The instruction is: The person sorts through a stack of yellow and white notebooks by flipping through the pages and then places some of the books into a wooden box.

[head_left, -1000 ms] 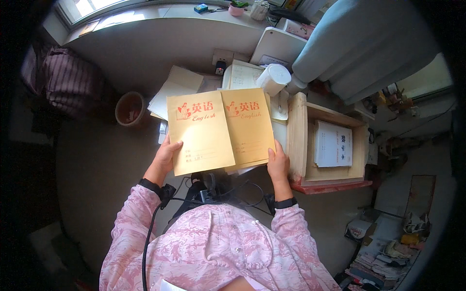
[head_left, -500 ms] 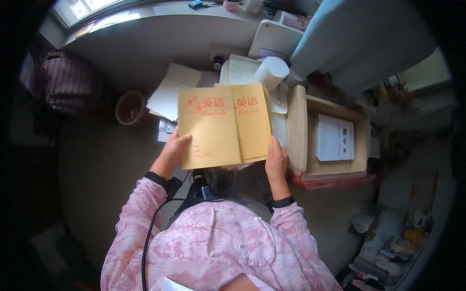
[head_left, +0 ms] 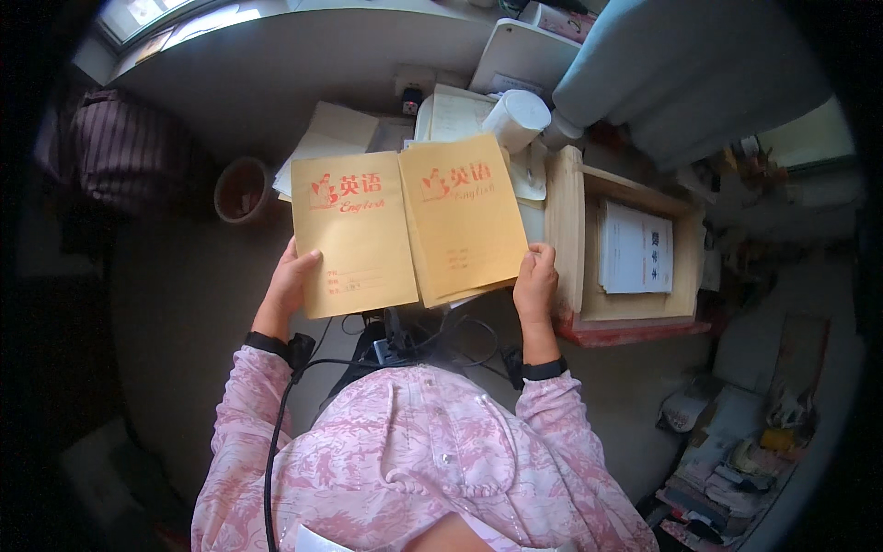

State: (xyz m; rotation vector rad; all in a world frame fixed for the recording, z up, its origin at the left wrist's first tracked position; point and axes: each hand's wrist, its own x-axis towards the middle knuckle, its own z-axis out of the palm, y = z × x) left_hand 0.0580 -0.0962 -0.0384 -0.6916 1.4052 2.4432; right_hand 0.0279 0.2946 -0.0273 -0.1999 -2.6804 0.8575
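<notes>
L hand [head_left: 289,283]: clamped on L tan exercise bk [head_left: 357,241], its 8 o'clock
R hand [head_left: 536,287]: clamped on R tan exercise bks [head_left: 467,225], 4 o'clock
Covers: shown side by side
Next move: prob. needs firm grips

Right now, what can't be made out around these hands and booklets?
All in the head view:
Most fingers of the left hand: hidden behind the left booklet.
Its lower writing: too small and blurred.
How many lie under the right booklet: hidden by it.
Part of the windowsill: cut off by the top edge.
</notes>
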